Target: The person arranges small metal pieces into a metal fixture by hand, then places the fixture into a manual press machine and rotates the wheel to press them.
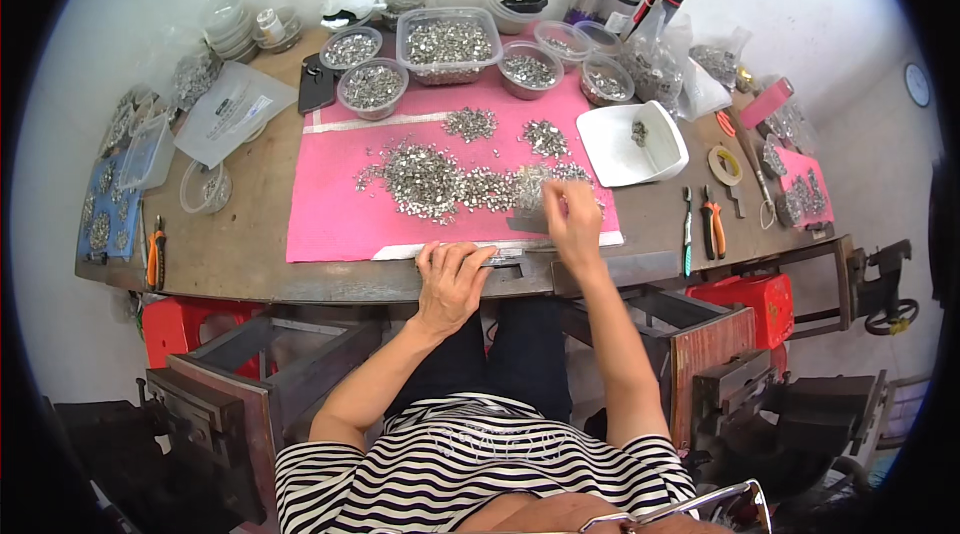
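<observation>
My left hand (450, 284) lies at the table's front edge with its fingers bent together beside a flat metal fixture (508, 264). Its fingertips touch the near end of that fixture; what they grip is hidden. My right hand (574, 222) hovers over the right part of the pink mat (335, 189), fingers pinched together; anything between them is too small to make out. Just beyond its fingertips is a spread of small silvery metal pieces (535, 189). A bigger heap of metal pieces (420, 179) covers the mat's middle, and two small piles (470, 124) lie farther back.
Tubs of metal pieces (450, 42) line the back. A white tray (650, 174) stands right of the mat, near a tape roll (725, 166), tweezers (688, 232) and orange-handled pliers (713, 224). A phone (317, 84) and more pliers (156, 254) are at left.
</observation>
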Demonstrator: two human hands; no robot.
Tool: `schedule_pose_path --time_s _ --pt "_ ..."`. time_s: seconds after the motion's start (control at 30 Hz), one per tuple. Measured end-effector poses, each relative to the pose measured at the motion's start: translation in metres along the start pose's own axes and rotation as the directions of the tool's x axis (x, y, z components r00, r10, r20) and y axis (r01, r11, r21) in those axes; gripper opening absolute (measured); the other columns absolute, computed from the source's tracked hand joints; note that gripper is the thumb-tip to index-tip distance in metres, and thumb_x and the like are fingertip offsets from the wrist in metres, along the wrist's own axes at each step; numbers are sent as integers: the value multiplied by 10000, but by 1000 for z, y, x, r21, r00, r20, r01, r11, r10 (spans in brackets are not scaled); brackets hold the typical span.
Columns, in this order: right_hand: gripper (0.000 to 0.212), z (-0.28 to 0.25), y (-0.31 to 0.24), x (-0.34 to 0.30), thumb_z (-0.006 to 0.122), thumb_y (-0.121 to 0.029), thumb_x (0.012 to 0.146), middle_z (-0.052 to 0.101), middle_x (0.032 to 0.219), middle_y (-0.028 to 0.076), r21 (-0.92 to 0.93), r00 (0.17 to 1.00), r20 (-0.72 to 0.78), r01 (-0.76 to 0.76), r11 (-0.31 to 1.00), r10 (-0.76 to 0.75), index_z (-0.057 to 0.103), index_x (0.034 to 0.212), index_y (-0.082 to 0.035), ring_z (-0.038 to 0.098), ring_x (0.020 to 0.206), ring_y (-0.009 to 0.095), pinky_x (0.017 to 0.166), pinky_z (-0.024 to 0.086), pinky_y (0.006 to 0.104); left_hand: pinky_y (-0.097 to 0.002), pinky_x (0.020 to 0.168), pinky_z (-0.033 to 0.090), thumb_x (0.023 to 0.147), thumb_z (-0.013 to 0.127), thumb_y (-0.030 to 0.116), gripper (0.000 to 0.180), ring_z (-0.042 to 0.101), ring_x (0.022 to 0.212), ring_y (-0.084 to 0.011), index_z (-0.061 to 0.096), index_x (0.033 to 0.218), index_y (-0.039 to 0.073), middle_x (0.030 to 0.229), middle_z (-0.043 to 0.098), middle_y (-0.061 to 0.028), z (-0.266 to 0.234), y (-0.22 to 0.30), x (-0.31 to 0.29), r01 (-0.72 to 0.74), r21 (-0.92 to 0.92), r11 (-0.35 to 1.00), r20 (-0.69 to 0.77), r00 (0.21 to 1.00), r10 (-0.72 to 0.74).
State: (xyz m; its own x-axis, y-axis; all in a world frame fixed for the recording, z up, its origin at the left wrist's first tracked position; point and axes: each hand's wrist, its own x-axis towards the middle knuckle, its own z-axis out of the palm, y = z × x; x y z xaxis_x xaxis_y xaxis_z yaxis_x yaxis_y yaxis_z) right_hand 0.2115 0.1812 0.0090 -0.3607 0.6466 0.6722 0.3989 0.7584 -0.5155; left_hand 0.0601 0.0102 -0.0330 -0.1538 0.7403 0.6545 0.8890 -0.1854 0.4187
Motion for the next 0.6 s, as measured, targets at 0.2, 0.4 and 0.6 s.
schedule_pose_path --time_s 0.2,0.4,0.6 --pt "115 42 71 46 756 -74 813 630 867 95 -211 998 54 32 977 -21 689 906 -72 593 862 314 792 471 448 -482 1064 321 838 775 130 414 588 1050 -221 656 1235 133 1117 618 -27 1 1 -2 5 -16 1000 -25 1000 -5" --pt "76 50 75 44 728 -92 834 630 877 89 -332 986 117 149 931 -117 660 868 -86 581 863 312 778 444 440 -485 1084 309 851 767 140 384 595 1049 -213 665 1222 139 1111 617 -27 2 0 -4 16 1 1000 -35 999 -16" --pt "78 46 81 45 720 -115 849 633 890 79 -314 983 162 136 940 -88 654 873 -82 580 887 307 813 424 443 -480 1070 307 828 794 136 360 588 1048 -208 674 1166 154 1091 624 -6 5 -1 -3 20 -7 1000 -37 999 -20"
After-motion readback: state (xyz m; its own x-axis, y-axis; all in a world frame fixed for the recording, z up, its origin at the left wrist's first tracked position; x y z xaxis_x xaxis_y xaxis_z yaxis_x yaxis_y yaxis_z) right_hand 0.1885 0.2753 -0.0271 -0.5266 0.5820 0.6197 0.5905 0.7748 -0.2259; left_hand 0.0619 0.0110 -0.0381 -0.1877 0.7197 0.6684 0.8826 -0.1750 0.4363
